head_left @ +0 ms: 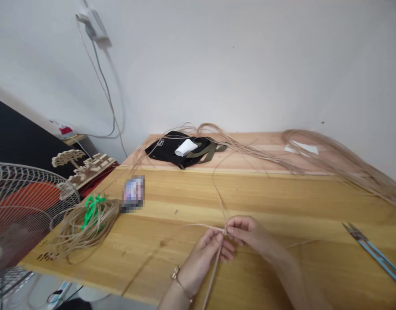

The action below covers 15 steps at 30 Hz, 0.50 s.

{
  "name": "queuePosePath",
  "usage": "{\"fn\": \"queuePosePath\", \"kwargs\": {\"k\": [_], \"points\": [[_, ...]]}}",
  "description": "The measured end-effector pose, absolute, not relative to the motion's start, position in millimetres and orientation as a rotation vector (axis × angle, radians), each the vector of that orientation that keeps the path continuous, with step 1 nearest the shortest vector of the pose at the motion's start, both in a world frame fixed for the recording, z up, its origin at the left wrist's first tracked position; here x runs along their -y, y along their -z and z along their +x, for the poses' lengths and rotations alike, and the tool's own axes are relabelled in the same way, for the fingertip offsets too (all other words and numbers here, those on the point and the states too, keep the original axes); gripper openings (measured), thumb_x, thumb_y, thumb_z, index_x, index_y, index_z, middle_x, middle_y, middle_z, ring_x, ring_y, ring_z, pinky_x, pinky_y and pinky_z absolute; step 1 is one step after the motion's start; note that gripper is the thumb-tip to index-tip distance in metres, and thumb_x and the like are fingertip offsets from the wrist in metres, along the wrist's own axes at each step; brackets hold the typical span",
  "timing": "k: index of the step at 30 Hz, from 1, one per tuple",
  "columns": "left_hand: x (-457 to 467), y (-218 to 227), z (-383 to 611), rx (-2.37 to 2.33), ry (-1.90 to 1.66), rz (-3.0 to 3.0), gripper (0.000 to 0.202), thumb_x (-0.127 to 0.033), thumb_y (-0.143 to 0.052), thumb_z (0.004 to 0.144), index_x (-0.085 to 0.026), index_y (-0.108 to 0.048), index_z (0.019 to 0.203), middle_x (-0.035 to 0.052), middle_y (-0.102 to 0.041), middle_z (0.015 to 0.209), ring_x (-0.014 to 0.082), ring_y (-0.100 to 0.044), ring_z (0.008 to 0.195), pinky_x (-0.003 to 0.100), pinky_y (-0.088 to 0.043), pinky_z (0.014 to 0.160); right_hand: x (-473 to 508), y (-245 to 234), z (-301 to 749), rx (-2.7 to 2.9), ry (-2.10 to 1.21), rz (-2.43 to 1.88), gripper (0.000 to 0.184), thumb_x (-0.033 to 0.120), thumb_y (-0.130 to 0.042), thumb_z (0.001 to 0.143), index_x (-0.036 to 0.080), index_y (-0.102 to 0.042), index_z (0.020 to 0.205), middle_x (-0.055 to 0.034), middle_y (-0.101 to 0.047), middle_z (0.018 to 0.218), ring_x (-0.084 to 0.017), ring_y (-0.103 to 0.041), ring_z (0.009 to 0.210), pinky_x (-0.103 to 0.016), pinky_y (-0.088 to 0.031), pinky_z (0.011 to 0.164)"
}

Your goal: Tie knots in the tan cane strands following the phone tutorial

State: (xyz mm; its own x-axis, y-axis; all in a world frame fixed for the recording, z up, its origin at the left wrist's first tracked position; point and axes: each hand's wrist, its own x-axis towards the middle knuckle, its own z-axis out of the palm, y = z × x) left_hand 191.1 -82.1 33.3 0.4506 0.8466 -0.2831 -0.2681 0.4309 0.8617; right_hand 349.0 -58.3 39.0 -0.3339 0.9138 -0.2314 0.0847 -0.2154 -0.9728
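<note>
Thin pale cane strands (221, 202) cross at a small knot-like join between my two hands, low in the middle of the view. My left hand (210, 249), with a bracelet at the wrist, pinches the join between thumb and forefinger; its other fingers curl below. Close against it on the right, my right hand (246, 230) has thumb and forefinger closed on the strands at the same spot. One strand runs up and away over the table, one points left, and another hangs toward the front edge. The exact weave at the fingertips is too small to make out.
Blue-handled thread snips (375, 254) lie at the right. A cane coil tied with green string (94, 221) sits at the left, near a fan (29, 206). Behind are a black bag (167, 150) and long cane bundles (346, 165) along the wall.
</note>
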Motion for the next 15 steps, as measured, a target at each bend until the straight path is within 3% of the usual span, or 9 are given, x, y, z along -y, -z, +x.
{"fn": "queuePosePath", "kwargs": {"k": [3,6,8,12,15], "points": [[69.6,-17.8,205.9,-0.754,-0.811,0.736,0.034,-0.047,-0.054,0.071,-0.013,-0.053,0.072,0.0035,-0.058,0.057,0.0104,-0.053,0.047,0.021,-0.036,0.047,56.5,-37.5,352.5,1.394,-1.553,-1.255,0.033,0.045,-0.06,0.065,0.013,-0.055,0.066,0.0034,-0.048,0.051,-0.006,-0.037,0.043,-0.019,-0.027,0.043],[56.1,-3.1,216.7,-0.772,-0.852,0.763,0.039,-0.051,-0.053,0.07,-0.013,-0.051,0.064,0.0,-0.052,0.049,0.0068,-0.044,0.037,0.018,-0.03,0.039,52.3,-32.9,355.1,1.397,-1.474,-1.258,0.034,0.047,-0.058,0.065,0.014,-0.054,0.063,0.0009,-0.051,0.053,-0.009,-0.043,0.047,-0.02,-0.029,0.043],[43.5,4.0,223.2,-0.815,-0.848,0.821,0.046,-0.059,-0.055,0.062,-0.014,-0.048,0.057,-0.0014,-0.047,0.041,0.0066,-0.038,0.031,0.019,-0.024,0.034,46.9,-26.6,356.5,1.361,-1.439,-1.302,0.034,0.049,-0.059,0.062,0.015,-0.054,0.065,0.0005,-0.052,0.054,-0.01,-0.045,0.047,-0.019,-0.029,0.041],[15.2,8.9,233.4,-0.895,-0.862,1.02,0.052,-0.067,-0.055,0.053,-0.015,-0.049,0.051,-0.0016,-0.043,0.037,0.0068,-0.034,0.029,0.02,-0.021,0.034,32.2,-10.4,358.0,1.258,-1.371,-1.349,0.04,0.054,-0.059,0.058,0.017,-0.054,0.069,0.0021,-0.05,0.053,-0.007,-0.038,0.039,-0.018,-0.026,0.036],[-1.4,7.7,236.4,-0.924,-0.914,1.129,0.054,-0.067,-0.057,0.05,-0.015,-0.046,0.041,-0.0007,-0.042,0.038,0.0069,-0.035,0.034,0.021,-0.025,0.039,19.0,-0.6,356.0,1.192,-1.317,-1.32,0.044,0.059,-0.058,0.056,0.017,-0.053,0.066,0.0008,-0.052,0.052,-0.008,-0.043,0.041,-0.02,-0.031,0.04]]}}
